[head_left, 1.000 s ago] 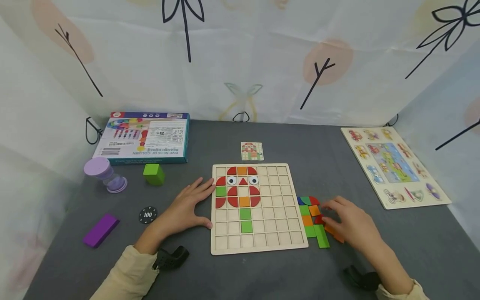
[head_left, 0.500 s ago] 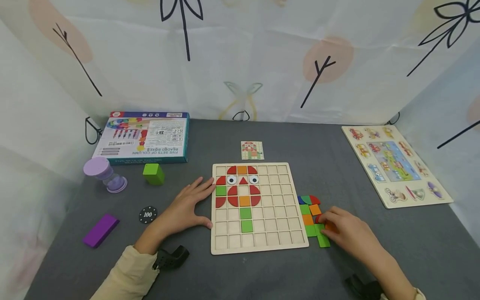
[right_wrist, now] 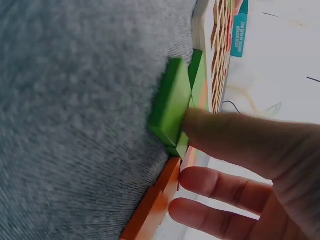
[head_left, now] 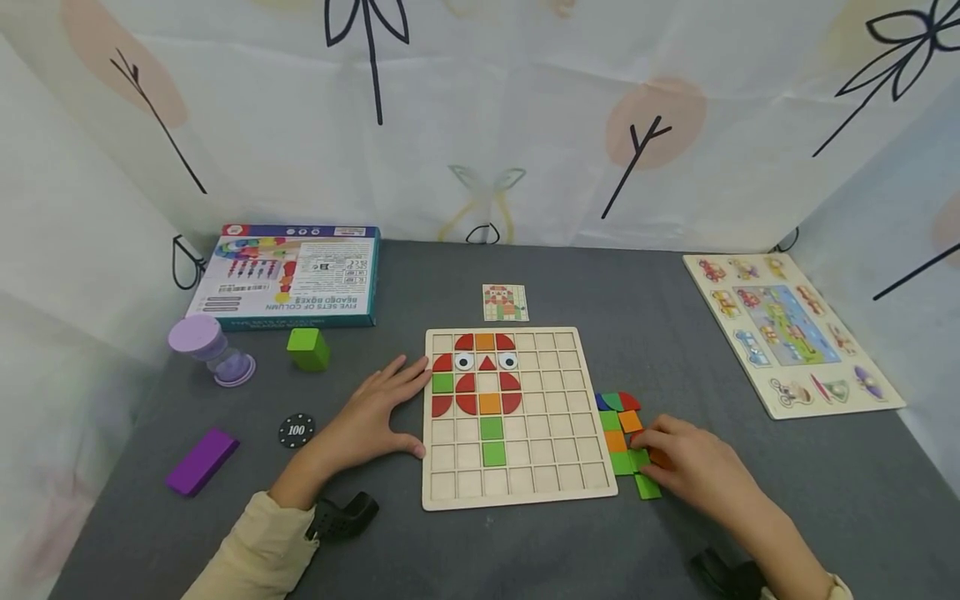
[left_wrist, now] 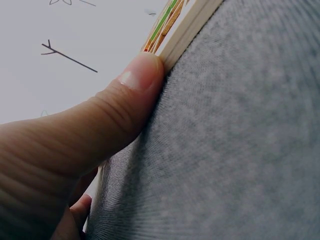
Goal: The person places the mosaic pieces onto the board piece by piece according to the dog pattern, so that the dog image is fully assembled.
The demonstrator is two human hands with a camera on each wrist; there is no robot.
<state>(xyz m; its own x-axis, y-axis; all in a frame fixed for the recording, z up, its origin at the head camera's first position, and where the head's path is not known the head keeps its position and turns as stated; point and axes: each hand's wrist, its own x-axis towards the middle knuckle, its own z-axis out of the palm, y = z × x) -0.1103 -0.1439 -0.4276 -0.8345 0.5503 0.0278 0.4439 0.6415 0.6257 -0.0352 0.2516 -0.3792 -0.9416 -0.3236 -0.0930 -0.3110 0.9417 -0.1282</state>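
Observation:
A square wooden grid board (head_left: 555,417) lies on the table, with red, orange and green pieces and two eye tiles set in its left part. My left hand (head_left: 375,417) spreads along its left edge; in the left wrist view the thumb (left_wrist: 140,75) touches the board's side. My right hand (head_left: 697,467) is over loose tiles by the board's right edge. Its thumb (right_wrist: 215,131) touches a green square tile (right_wrist: 170,100) in the right wrist view. The other fingers (right_wrist: 210,215) are apart from the thumb, near orange tiles (right_wrist: 150,205). Part of the pile is hidden under this hand.
Behind the board lies a small pattern card (head_left: 506,302). A picture puzzle board (head_left: 795,333) is at the right. Leftward are a box (head_left: 288,275), a green cube (head_left: 307,348), a purple sand timer (head_left: 213,350), a black "100" disc (head_left: 296,430) and a purple block (head_left: 202,461).
My right hand has come down and left onto the loose tiles. The nearest green tile has slid slightly toward me and away from its neighbour. My left hand has stayed in place.

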